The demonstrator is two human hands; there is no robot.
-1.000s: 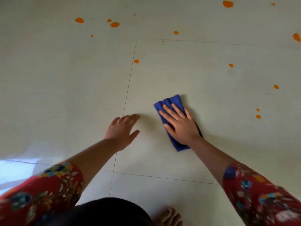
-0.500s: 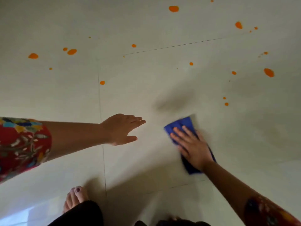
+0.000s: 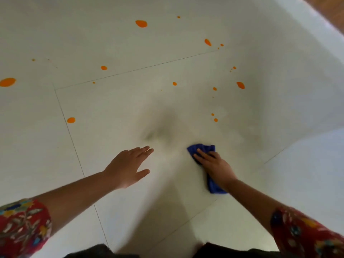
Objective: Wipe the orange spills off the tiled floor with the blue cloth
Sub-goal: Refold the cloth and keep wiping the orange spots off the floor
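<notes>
Under the right hand [image 3: 216, 166], the blue cloth [image 3: 202, 148] lies pressed flat

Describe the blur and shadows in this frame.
Head view: both the left hand and right hand on the blue cloth are motion-smeared; a soft grey shadow darkens the tiled floor ahead of them; orange spills look crisper.

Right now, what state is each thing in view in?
right hand: fingers straight, pressing the blue cloth down.
blue cloth: crumpled, partly under that hand.
left hand: open, holding nothing.
orange spills: unwiped, scattered beyond the cloth.
tiled floor: spotted orange ahead of both hands.
</notes>
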